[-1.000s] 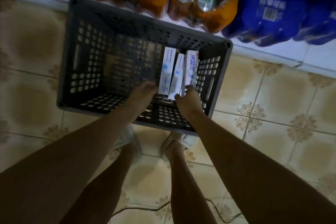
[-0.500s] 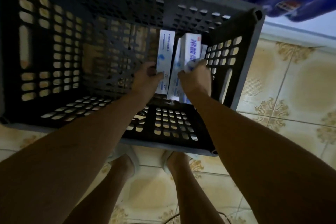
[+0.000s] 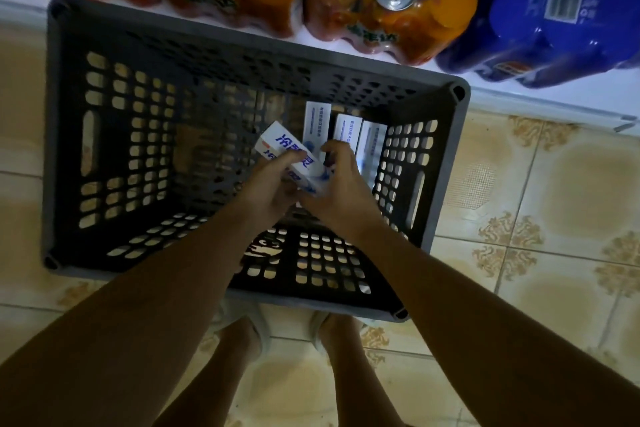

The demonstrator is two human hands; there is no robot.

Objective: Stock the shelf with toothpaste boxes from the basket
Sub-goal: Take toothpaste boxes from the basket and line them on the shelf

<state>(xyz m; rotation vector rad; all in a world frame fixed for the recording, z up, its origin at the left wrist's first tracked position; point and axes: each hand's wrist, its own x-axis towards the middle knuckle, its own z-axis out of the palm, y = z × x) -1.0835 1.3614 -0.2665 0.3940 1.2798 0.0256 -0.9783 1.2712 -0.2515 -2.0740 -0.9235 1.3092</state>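
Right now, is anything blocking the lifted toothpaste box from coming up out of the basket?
Nothing visible. The left hand holds the toothpaste box tilted above three boxes standing below, clear of the basket walls. The shelf spot isn't in view.

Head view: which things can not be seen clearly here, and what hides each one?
- Boxes standing in the basket: lower ends hidden behind the right hand, so their count is uncertain.
- Held toothpaste box: near end covered by the left hand and its fingers.
- Shelf to stock: not in view.
- Orange can packs: cut off by the top edge.
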